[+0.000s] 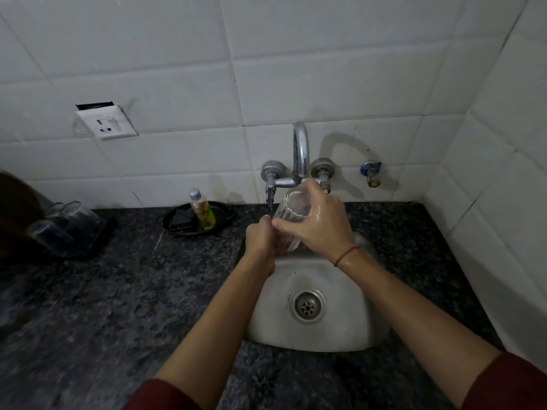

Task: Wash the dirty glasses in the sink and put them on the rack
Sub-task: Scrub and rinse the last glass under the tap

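The glass (288,213) is held over the back of the sink (343,294), tilted so its long axis runs roughly 6 to 12 o'clock, with the mouth toward the tap (301,149) at 12. The wet right hand (319,224) wraps it from the 3 o'clock side, and the left hand (260,238) curls round its lower end from 8 o'clock. The rack (71,232), with upturned glasses on it, lies well apart at 9 o'clock, so the left hand looks the nearer carrier.
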